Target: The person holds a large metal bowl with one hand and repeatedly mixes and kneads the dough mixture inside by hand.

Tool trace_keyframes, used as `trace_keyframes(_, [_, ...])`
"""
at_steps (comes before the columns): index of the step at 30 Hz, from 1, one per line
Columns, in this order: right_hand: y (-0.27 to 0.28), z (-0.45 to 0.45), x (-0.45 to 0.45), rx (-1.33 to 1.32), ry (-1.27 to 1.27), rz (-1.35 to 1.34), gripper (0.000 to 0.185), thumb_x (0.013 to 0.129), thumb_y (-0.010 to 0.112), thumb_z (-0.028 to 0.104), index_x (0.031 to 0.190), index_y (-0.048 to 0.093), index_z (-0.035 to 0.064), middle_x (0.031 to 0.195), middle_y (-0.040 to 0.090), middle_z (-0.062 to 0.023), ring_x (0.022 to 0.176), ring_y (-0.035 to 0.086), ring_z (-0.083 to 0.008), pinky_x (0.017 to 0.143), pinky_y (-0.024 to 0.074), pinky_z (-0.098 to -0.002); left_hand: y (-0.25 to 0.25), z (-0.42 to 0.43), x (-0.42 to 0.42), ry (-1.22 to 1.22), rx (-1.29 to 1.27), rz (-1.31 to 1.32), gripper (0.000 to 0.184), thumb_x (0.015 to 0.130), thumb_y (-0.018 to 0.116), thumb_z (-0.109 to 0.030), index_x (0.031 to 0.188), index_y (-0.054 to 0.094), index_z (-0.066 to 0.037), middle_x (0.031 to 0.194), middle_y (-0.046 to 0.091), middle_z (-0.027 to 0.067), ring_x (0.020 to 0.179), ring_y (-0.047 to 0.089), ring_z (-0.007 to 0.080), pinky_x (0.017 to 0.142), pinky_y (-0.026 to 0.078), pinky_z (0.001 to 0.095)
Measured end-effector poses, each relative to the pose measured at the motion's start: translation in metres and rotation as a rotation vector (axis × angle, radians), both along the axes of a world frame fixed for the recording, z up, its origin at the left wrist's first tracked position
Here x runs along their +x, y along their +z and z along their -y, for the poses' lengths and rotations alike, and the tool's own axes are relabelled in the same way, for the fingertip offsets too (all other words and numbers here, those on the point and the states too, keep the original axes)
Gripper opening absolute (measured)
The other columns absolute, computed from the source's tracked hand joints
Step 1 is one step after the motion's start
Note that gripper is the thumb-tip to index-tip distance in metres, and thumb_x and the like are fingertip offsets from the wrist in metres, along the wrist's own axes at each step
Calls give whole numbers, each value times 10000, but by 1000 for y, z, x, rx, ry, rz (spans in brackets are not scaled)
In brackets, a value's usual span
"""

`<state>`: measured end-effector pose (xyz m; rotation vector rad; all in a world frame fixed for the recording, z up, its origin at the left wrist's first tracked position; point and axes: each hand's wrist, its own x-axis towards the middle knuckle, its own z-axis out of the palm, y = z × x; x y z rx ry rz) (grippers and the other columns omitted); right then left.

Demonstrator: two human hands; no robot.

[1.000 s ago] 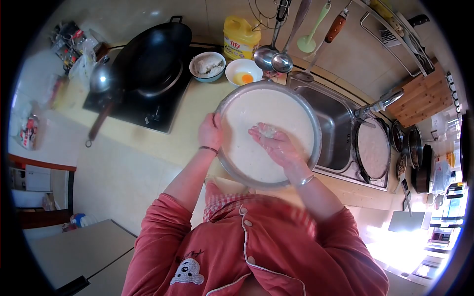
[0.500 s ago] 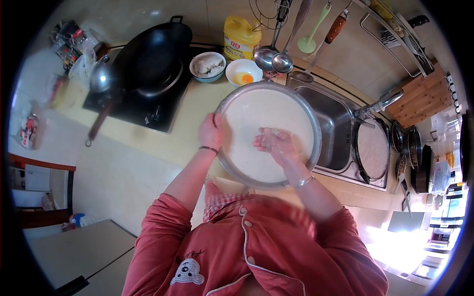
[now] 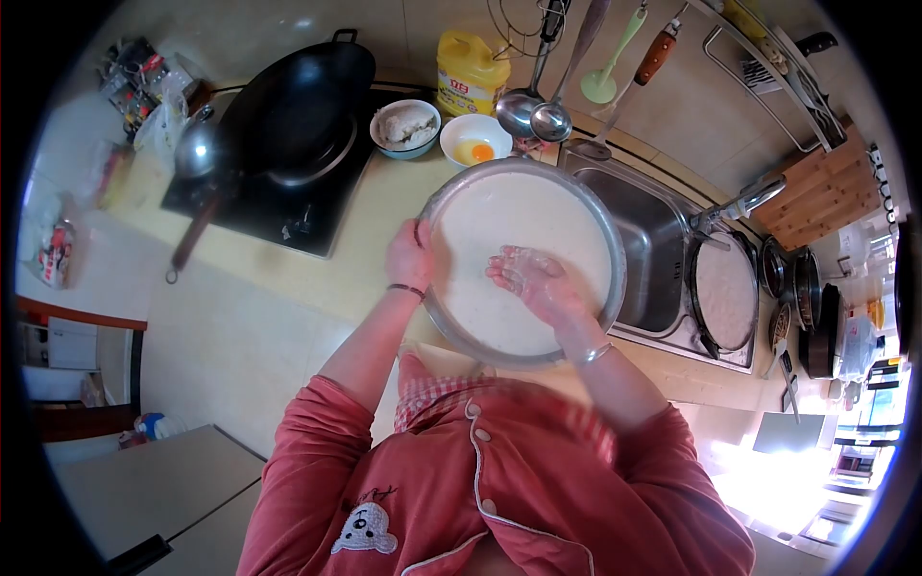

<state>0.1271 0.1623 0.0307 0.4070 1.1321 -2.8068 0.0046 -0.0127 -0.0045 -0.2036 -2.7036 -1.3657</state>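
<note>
My left hand (image 3: 410, 257) is closed on the left rim of a large metal basin (image 3: 618, 252). A pale, creamy white batter-like mixture (image 3: 514, 211) fills much of the basin. Over the middle of it is my right hand (image 3: 540, 285), coated with wet white stuff, fingers stretched out and holding nothing I can make out. Whether its underside touches the mixture, I cannot tell. Just behind the basin stand a white bowl (image 3: 456, 132) with a cracked raw egg (image 3: 482, 152) and a second bowl (image 3: 404, 152) holding something white and lumpy.
At left, a black wok (image 3: 307, 106) sits on a cooktop (image 3: 307, 216). A yellow oil jug (image 3: 471, 72) stands by the wall, with ladles (image 3: 550, 122) hanging beside it. To the right lie a steel sink (image 3: 643, 240) and a round pan of white mixture (image 3: 725, 288).
My right hand has shifted slightly left and its fingers have turned a little within the basin. My left hand keeps its hold on the rim.
</note>
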Motion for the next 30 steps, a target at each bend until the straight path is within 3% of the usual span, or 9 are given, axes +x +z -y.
trace_keyframes(3, [-3,0,-1,105,5,-22,305,893,451,129,1112,453,-82,987,573,-180,917,580,-275,808,484,-359,-3,0,-1,0,-4,-7,277,867,449,-311,862,562,-57,737,584,181,695,565,358,602,439,425])
trace_keyframes(5, [0,2,-3,756,104,-63,284,876,477,169,1068,532,-32,1019,577,-167,902,589,-280,775,491,-365,-3,1,-1,0,-5,-7,278,867,448,-310,861,561,-56,736,583,182,694,563,361,602,438,426])
trace_keyframes(6, [5,2,-3,756,104,-62,284,876,477,169,1068,532,-32,1019,577,-167,902,589,-280,775,491,-365,-3,1,-1,-1,-9,9,280,867,447,-311,861,561,-56,737,582,182,697,562,363,604,438,427])
trace_keyframes(8, [15,1,-5,1745,356,-108,227,828,512,184,979,609,45,1002,594,-152,877,594,-305,747,488,-389,-2,0,-2,-3,-13,24,282,867,445,-313,861,561,-56,739,582,183,700,560,366,605,438,428])
trace_keyframes(14, [-25,2,-25,2238,489,-424,186,761,498,132,866,628,50,841,620,-166,795,610,-310,702,488,-384,-2,0,-1,-2,-22,17,297,869,435,-328,863,560,-59,759,584,187,718,560,367,616,437,432])
trace_keyframes(15, [-25,3,-31,2237,488,-425,186,761,498,132,866,628,50,841,620,-166,795,610,-310,702,488,-384,-3,0,-1,1,-20,24,299,870,433,-331,866,560,-60,762,585,187,721,561,366,619,438,432])
trace_keyframes(17, [-23,4,-48,2208,968,-95,173,750,481,69,834,620,11,834,610,-198,776,604,-327,689,484,-366,-4,0,-1,2,-20,30,301,871,432,-334,869,561,-62,764,586,186,723,562,366,621,439,432])
trace_keyframes(23, [-33,-16,-43,2061,739,0,169,743,490,27,800,641,-22,824,621,-195,780,621,-306,671,497,-376,-2,-1,0,9,-4,18,281,872,456,-282,867,568,-23,752,579,204,718,556,372,623,434,407])
trace_keyframes(30, [-67,-14,-36,2070,932,30,212,783,423,55,870,609,2,832,595,-219,765,592,-337,684,471,-398,-2,0,0,4,-30,12,269,873,459,-275,862,569,-30,727,579,198,689,556,375,602,436,408])
